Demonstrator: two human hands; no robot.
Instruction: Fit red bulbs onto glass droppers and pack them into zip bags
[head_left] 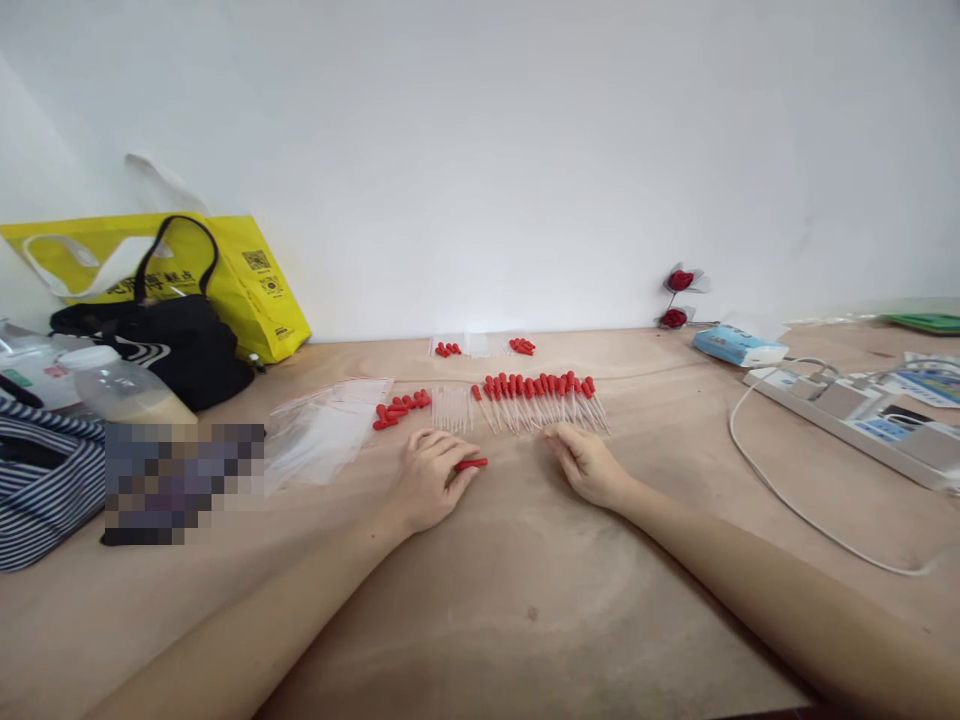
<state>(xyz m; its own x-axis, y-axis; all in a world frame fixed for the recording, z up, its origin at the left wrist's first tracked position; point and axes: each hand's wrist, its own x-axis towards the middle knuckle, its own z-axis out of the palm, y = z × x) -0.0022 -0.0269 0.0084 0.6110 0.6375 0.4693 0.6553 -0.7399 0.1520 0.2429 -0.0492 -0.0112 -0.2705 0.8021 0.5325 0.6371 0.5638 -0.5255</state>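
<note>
Here, the left hand at eleven-thirty pinches a red bulb between thumb and finger, the right hand at one is curled, whether holding anything I cannot tell, clear tubes lie beyond at twelve, and red-topped droppers fan out at twelve-thirty.

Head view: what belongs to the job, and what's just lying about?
Likely in use:
- red bulb in left hand
- loose red bulbs
- clear tubes
- red-capped tubes
- perhaps clear bags

Probably lying about:
- yellow bag
- black bag
- bottle
- tissue pack
- power strip
- red flowers
</note>
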